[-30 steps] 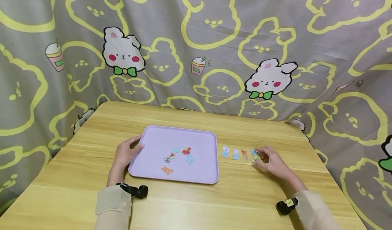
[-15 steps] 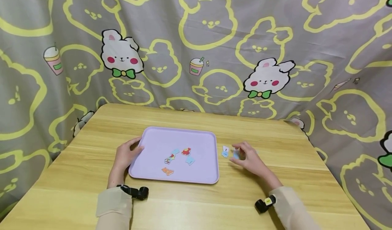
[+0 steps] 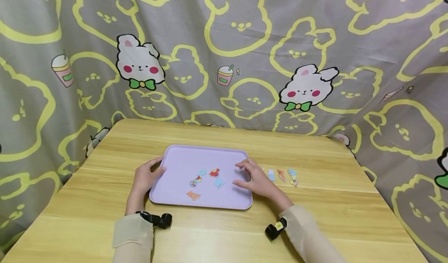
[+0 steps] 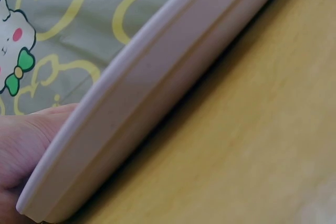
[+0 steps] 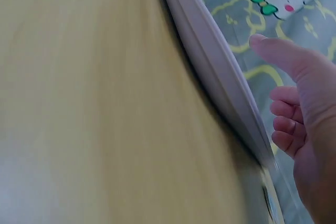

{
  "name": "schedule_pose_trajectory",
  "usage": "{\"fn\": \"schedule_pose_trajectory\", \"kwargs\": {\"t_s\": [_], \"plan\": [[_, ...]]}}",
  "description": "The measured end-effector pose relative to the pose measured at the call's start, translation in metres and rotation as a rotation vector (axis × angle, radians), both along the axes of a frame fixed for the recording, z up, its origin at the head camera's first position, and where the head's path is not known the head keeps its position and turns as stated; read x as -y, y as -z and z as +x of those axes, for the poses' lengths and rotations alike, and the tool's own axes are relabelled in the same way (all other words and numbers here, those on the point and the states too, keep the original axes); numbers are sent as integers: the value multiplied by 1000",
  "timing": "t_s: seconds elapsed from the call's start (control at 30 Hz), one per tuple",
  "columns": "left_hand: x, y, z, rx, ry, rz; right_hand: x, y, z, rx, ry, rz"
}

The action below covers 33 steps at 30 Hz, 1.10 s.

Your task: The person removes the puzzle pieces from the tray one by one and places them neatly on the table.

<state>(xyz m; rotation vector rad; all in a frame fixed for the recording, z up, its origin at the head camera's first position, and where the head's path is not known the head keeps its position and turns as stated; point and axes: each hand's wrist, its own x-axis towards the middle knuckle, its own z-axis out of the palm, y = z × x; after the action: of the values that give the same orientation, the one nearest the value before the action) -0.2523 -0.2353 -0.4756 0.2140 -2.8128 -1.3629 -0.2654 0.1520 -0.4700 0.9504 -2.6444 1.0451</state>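
Observation:
A lilac tray (image 3: 182, 158) lies on the wooden table, with my left hand (image 3: 145, 179) gripping its left edge, thumb over the rim. Above the tray's right part is my right hand (image 3: 257, 179), thumb and fingers spread apart, nothing between them. Several puzzle pieces lie in the tray: a red one (image 3: 214, 173), a light blue one (image 3: 219, 183), an orange one (image 3: 193, 195) and a small multicoloured group (image 3: 197, 180). Right of the tray, a blue-and-white piece (image 3: 271, 174), an orange piece (image 3: 281, 176) and a blue-yellow piece (image 3: 293, 177) form a row. My right hand mostly hides another piece there.
The wooden table (image 3: 332, 200) stretches beyond the tray on every side. Behind it hangs a grey curtain (image 3: 196, 72) with yellow outlines and white rabbits. Each wrist carries a black camera, the left one (image 3: 161, 220) just in front of the tray.
My right hand has moved left from the rightmost piece, past the row, to over the tray. The row's pieces stay on the table. My left hand keeps its place on the tray.

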Motion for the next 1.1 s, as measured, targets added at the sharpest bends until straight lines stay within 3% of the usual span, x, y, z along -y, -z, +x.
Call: {"fn": "schedule_pose_trajectory", "kwargs": {"t_s": [0.37, 0.63, 0.93, 1.1], "plan": [[-4, -2, 1, 15, -4, 16, 38, 0, -2, 23, -82, 85], [-3, -2, 1, 3, -9, 14, 45, 1, 0, 20, -170, 152], [-2, -4, 2, 13, -9, 20, 47, 0, -1, -17, -200, 187], [-1, -3, 1, 12, -8, 14, 49, 0, -1, 21, -194, 189]]}}
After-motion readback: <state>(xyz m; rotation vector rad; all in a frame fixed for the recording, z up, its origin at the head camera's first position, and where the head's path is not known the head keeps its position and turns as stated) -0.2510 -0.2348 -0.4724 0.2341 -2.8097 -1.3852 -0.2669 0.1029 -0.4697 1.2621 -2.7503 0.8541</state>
